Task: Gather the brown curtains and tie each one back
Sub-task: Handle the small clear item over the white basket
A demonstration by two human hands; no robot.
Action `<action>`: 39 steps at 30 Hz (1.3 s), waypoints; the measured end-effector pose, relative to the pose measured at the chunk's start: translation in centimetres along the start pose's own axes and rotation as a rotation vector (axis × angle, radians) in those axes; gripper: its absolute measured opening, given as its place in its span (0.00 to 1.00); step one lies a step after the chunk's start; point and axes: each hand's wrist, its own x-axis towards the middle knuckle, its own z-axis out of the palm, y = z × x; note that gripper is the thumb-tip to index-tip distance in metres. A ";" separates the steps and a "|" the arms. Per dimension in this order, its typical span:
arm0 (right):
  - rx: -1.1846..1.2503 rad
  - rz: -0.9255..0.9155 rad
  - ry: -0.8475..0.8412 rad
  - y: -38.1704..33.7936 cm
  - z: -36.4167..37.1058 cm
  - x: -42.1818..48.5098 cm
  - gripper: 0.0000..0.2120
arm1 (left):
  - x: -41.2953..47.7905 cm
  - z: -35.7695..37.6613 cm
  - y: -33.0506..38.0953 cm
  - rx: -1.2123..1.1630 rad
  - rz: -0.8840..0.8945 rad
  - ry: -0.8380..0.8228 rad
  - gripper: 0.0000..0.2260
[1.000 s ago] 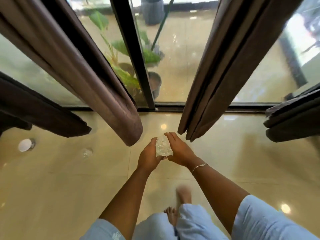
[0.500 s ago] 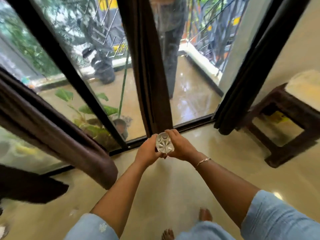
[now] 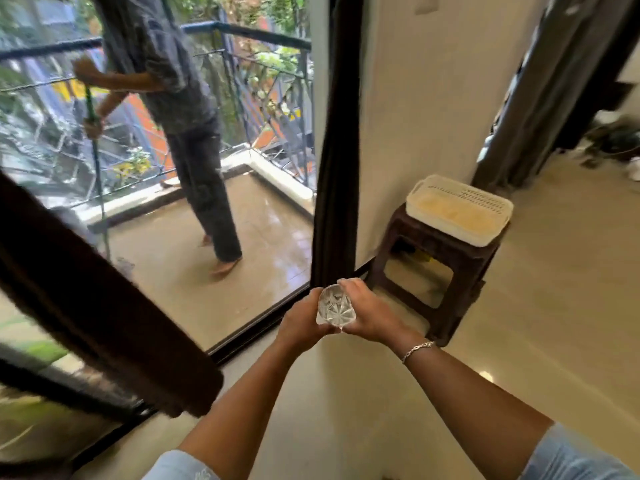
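Observation:
A clear cut-glass tumbler [image 3: 336, 306] sits between both hands in front of me, its patterned base toward the camera. My left hand [image 3: 299, 323] grips its left side and my right hand [image 3: 372, 311] grips its right side. One brown curtain [image 3: 337, 150] hangs gathered and narrow along the door frame just beyond my hands. A second brown curtain [image 3: 104, 306] slants across the lower left of the view, its end hanging free near my left forearm.
A brown plastic stool [image 3: 436, 271] stands right of the hands with a cream lidded tray [image 3: 457, 209] on top. Behind the glass door [image 3: 242, 289] a person [image 3: 187, 133] holds a long stick on the wet balcony. A grey curtain [image 3: 540, 98] hangs at far right.
My view has swung right and up, from the floor and two hanging curtains to the right-hand curtain, stool and balcony. Both hands still hold the glass together, and it has turned base toward the camera.

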 end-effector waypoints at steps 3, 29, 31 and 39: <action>-0.003 0.049 0.042 4.8 -3.3 0.7 0.40 | 4.7 2.5 3.7 0.022 0.056 -0.027 0.29; 0.092 0.310 0.198 30.1 -18.0 23.0 0.39 | 44.9 7.8 15.8 0.120 0.305 -0.363 0.28; 0.115 0.327 0.212 31.1 -18.6 24.9 0.38 | 47.8 7.9 15.8 0.142 0.299 -0.389 0.30; 0.110 0.398 0.197 37.1 -20.2 30.5 0.40 | 56.7 10.4 16.9 0.222 0.327 -0.457 0.31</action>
